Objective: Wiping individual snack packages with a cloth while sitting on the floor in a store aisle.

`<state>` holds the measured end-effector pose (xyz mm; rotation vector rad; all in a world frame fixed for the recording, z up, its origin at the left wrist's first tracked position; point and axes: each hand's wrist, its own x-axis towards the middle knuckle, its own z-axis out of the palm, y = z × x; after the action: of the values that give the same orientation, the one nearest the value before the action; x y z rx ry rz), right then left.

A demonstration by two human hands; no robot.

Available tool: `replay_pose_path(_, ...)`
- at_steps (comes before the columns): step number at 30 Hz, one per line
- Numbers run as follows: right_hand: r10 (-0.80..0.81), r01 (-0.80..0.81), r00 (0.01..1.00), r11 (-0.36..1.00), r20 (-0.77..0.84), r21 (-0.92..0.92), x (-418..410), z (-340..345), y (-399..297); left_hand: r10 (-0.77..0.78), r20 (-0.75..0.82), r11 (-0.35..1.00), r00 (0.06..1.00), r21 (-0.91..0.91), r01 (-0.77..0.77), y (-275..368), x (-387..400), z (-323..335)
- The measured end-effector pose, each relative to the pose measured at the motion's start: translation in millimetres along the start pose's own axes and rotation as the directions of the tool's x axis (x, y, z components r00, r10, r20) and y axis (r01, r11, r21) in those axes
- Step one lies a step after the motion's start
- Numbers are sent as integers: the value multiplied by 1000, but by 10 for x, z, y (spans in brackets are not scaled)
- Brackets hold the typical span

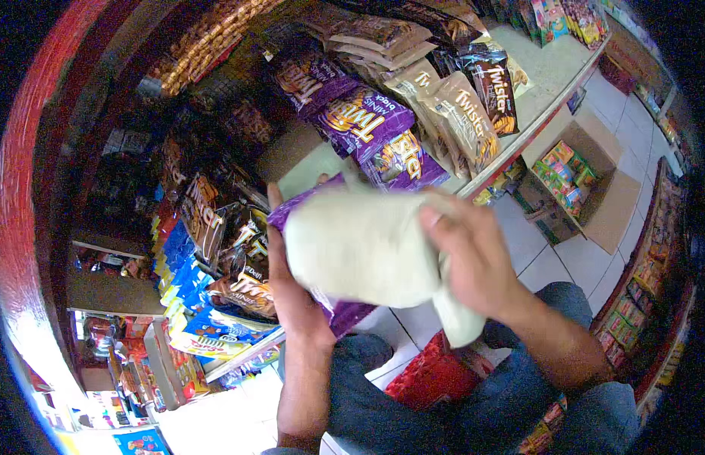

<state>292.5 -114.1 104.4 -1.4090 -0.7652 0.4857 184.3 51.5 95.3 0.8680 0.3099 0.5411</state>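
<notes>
My right hand (472, 250) grips a pale cloth (363, 244), blurred by motion, that lies bunched across the front of a purple snack pouch (352, 315). Behind the cloth, my left hand (298, 278) holds the pouch by its left side; most of its front is hidden. Just past my hands, purple Twister Minis pouches (363, 122) lie overlapping on the shelf (301, 162). Tan Twister pouches (463, 114) and a dark brown Twister pouch (496, 94) sit to their right. Brown Twister Minis pouches (247, 284) stand left of my left hand.
Blue and yellow snack packs (210, 327) line the shelf's left end. An open cardboard box (605, 199) with small green packs stands on the white tiled floor (540, 267). Stocked racks (637, 296) run along the right. A red object (435, 375) is between my legs.
</notes>
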Motion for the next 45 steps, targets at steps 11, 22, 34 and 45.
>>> replay_pose_path(11,-402,490,872,729,279,-479,52,170,295,-152,193,918,969,-335,210,-175,-124,-72)
replay_pose_path(22,-467,501,828,864,309,-36,-44,197,294,151,8,983,989,-105,-149,-26,77,-232)
replay_pose_path(34,-281,280,945,960,-169,-32,87,21,282,86,-22,979,996,186,-81,-201,-2,90)
replay_pose_path(45,-82,48,977,985,198,169,44,-135,171,-210,-109,918,972,-364,157,-161,-68,-315)
